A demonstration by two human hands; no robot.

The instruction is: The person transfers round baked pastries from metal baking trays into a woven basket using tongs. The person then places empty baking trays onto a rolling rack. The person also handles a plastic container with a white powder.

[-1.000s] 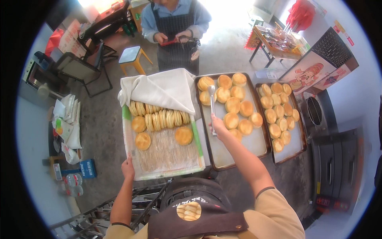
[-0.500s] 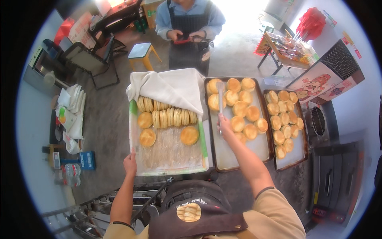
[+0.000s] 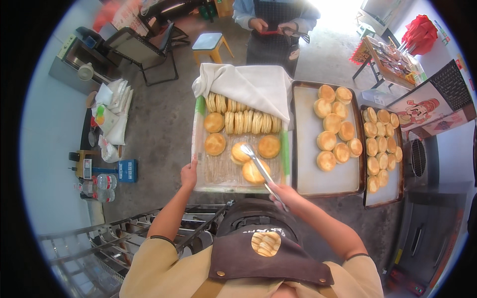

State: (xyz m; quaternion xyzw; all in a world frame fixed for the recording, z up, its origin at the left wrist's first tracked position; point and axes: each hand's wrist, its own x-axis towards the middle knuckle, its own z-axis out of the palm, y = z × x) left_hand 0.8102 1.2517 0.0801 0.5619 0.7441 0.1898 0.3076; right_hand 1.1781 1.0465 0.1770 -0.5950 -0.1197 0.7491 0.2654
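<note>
My right hand (image 3: pixel 284 196) is closed around metal tongs (image 3: pixel 262 165), which slant up-left over the left tray. The tong tips lie against two round golden pastries (image 3: pixel 255 172) in the front middle of this tray; whether they pinch one I cannot tell. My left hand (image 3: pixel 189 175) grips the left rim of the plastic-lined white tray (image 3: pixel 218 189). Behind, rows of pastries on edge (image 3: pixel 252 122) stand partly under a white cloth (image 3: pixel 248 82). Single flat pastries (image 3: pixel 269 146) lie beside them. To the right, a dark-rimmed baking tray (image 3: pixel 318 185) holds several more pastries (image 3: pixel 327 141).
A second, narrower baking tray (image 3: pixel 381 198) of pastries lies farther right. Across the trays stands a person (image 3: pixel 275 39) in a dark apron, holding a red object. A stool (image 3: pixel 208 43) and folding chair (image 3: pixel 144 49) stand far left. A metal rack (image 3: pixel 124 238) is near my left.
My right hand has brought the tongs from the middle baking tray leftward over the white tray. Two more pastries lie there, and fewer are on the baking tray. The whole view has shifted.
</note>
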